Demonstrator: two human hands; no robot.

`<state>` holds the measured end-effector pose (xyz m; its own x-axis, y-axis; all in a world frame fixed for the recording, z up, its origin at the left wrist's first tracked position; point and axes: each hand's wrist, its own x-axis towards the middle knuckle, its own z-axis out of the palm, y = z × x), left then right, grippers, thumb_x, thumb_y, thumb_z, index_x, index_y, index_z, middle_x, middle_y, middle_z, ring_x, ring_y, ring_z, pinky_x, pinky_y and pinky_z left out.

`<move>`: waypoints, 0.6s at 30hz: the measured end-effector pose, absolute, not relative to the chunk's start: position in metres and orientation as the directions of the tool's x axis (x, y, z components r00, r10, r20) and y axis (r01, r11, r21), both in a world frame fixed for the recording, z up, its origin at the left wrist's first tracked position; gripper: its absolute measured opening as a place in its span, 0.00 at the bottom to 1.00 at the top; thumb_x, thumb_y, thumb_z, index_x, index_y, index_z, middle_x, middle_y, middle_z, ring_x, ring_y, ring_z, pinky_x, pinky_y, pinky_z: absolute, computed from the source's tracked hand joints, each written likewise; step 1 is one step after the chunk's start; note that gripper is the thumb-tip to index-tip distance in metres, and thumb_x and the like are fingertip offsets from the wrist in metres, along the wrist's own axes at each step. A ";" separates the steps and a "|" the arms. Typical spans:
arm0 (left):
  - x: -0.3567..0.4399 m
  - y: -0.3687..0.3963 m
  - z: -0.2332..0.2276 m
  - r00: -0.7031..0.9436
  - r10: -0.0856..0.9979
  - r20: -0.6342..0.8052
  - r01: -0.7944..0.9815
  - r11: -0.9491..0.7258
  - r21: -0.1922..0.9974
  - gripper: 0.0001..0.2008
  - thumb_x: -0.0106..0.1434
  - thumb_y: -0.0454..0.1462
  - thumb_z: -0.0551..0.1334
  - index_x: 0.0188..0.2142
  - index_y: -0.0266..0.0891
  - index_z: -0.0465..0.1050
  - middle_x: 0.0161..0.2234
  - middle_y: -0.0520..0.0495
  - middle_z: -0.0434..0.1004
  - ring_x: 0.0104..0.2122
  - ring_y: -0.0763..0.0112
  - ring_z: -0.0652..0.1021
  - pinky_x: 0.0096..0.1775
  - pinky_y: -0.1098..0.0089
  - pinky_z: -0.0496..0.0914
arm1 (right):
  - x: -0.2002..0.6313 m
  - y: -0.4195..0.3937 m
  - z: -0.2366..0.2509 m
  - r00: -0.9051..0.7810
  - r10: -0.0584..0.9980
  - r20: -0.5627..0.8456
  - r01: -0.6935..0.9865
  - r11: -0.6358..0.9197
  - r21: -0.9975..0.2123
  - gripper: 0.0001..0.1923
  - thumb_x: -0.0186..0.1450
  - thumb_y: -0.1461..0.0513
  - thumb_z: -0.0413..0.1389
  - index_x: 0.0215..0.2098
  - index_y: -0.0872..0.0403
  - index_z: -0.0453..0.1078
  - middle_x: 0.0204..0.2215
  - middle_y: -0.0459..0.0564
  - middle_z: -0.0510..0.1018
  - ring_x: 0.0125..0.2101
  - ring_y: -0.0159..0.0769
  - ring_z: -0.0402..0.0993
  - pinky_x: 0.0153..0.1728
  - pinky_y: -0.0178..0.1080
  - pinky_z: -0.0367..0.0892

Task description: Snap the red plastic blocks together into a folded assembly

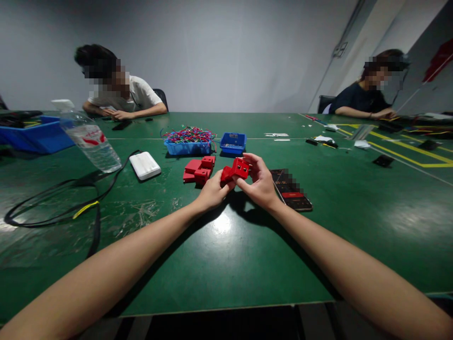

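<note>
Between both hands, above the green table, is a red plastic part (240, 167) with two square dark holes in its near face. My left hand (214, 191) is closed on its left end. Thumb and fingers of my right hand (260, 182) grip the block-shaped right end. Just left of my hands lie several similar red plastic parts (194, 166) in a small group. Beyond them stands a blue bin (187, 148) heaped with red, blue and green wires. Beside it, a smaller blue bin (232, 145) holds small pieces too tiny to name.
A phone (292, 191) lies right of my right hand. To the left are a white box-shaped device (145, 165), a black cable (53, 218), a tilted water bottle (90, 141) and a large blue bin (38, 137). Two people (123, 97) sit across the table (219, 264).
</note>
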<state>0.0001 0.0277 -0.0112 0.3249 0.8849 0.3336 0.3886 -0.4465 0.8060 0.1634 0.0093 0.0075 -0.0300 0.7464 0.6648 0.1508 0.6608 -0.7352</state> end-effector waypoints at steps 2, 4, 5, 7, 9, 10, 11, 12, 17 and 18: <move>0.000 0.027 -0.011 0.318 0.891 0.323 0.403 -0.436 0.805 0.21 0.61 0.42 0.61 0.51 0.34 0.67 0.46 0.38 0.78 0.45 0.57 0.78 0.49 0.59 0.70 | 0.163 0.008 0.007 -0.047 0.730 0.682 0.184 0.678 -0.712 0.31 0.55 0.62 0.63 0.56 0.49 0.62 0.51 0.54 0.74 0.50 0.42 0.74 0.53 0.46 0.70; 0.000 0.027 -0.010 0.297 0.902 0.312 0.410 -0.416 0.811 0.21 0.61 0.42 0.62 0.50 0.34 0.67 0.45 0.38 0.78 0.45 0.57 0.78 0.48 0.59 0.71 | 0.164 0.008 0.006 -0.053 0.725 0.687 0.216 0.679 -0.701 0.29 0.56 0.61 0.63 0.55 0.50 0.63 0.50 0.54 0.74 0.49 0.42 0.75 0.53 0.45 0.70; 0.000 0.027 -0.010 0.284 0.907 0.312 0.406 -0.408 0.817 0.22 0.60 0.43 0.63 0.50 0.33 0.66 0.45 0.38 0.78 0.45 0.56 0.78 0.48 0.59 0.71 | 0.164 0.008 0.005 -0.055 0.724 0.687 0.232 0.679 -0.697 0.28 0.56 0.61 0.62 0.55 0.50 0.64 0.50 0.54 0.75 0.48 0.42 0.75 0.52 0.45 0.71; 0.000 0.026 -0.010 0.259 0.913 0.314 0.375 -0.395 0.839 0.24 0.58 0.44 0.65 0.50 0.33 0.65 0.46 0.37 0.77 0.45 0.56 0.78 0.48 0.59 0.71 | 0.166 0.007 0.005 -0.064 0.721 0.690 0.266 0.679 -0.684 0.26 0.57 0.61 0.61 0.54 0.51 0.65 0.49 0.53 0.75 0.47 0.41 0.75 0.50 0.45 0.71; 0.001 0.024 -0.010 0.246 0.915 0.320 0.317 -0.388 0.865 0.28 0.56 0.45 0.67 0.51 0.33 0.64 0.48 0.37 0.76 0.46 0.56 0.78 0.48 0.59 0.71 | 0.168 0.007 0.007 -0.088 0.714 0.694 0.301 0.683 -0.665 0.25 0.58 0.62 0.59 0.54 0.51 0.66 0.49 0.53 0.75 0.46 0.41 0.75 0.49 0.45 0.72; 0.002 0.023 -0.009 0.242 0.915 0.323 0.279 -0.385 0.880 0.30 0.55 0.45 0.67 0.52 0.34 0.62 0.48 0.37 0.75 0.46 0.57 0.78 0.48 0.60 0.71 | 0.169 0.006 0.008 -0.101 0.711 0.696 0.322 0.685 -0.654 0.26 0.58 0.61 0.59 0.56 0.51 0.65 0.49 0.54 0.74 0.46 0.42 0.74 0.48 0.45 0.72; 0.003 0.022 -0.009 0.236 0.916 0.324 0.238 -0.377 0.895 0.30 0.55 0.45 0.67 0.53 0.34 0.61 0.48 0.38 0.75 0.44 0.59 0.78 0.47 0.60 0.71 | 0.169 0.005 0.010 -0.112 0.710 0.695 0.343 0.684 -0.644 0.28 0.59 0.61 0.59 0.57 0.50 0.65 0.50 0.54 0.74 0.46 0.42 0.74 0.47 0.46 0.72; 0.003 0.021 -0.008 0.228 0.920 0.319 0.194 -0.364 0.911 0.30 0.56 0.45 0.65 0.54 0.34 0.60 0.47 0.39 0.75 0.42 0.61 0.78 0.46 0.61 0.72 | 0.170 0.004 0.012 -0.119 0.714 0.690 0.363 0.678 -0.639 0.29 0.59 0.61 0.59 0.59 0.49 0.64 0.51 0.53 0.74 0.45 0.42 0.73 0.46 0.46 0.72; 0.004 0.019 -0.002 0.133 0.934 0.330 0.054 -0.340 0.939 0.27 0.62 0.46 0.58 0.57 0.38 0.57 0.40 0.46 0.75 0.28 0.71 0.77 0.34 0.68 0.71 | 0.171 0.003 0.015 -0.075 0.778 0.624 0.366 0.604 -0.708 0.31 0.60 0.58 0.59 0.62 0.43 0.63 0.50 0.51 0.75 0.43 0.44 0.73 0.45 0.48 0.72; 0.004 0.018 -0.001 0.101 0.928 0.358 0.052 -0.364 0.930 0.27 0.63 0.47 0.57 0.57 0.39 0.56 0.41 0.45 0.75 0.27 0.72 0.76 0.32 0.69 0.70 | 0.171 0.004 0.014 -0.060 0.792 0.607 0.341 0.588 -0.733 0.31 0.61 0.58 0.59 0.62 0.42 0.63 0.49 0.50 0.76 0.43 0.44 0.73 0.47 0.49 0.71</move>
<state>0.0037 0.0181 -0.0009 0.1015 0.9282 0.3580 0.0516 -0.3642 0.9299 0.1709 0.0037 0.0135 -0.0599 0.7923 0.6072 0.3414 0.5879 -0.7334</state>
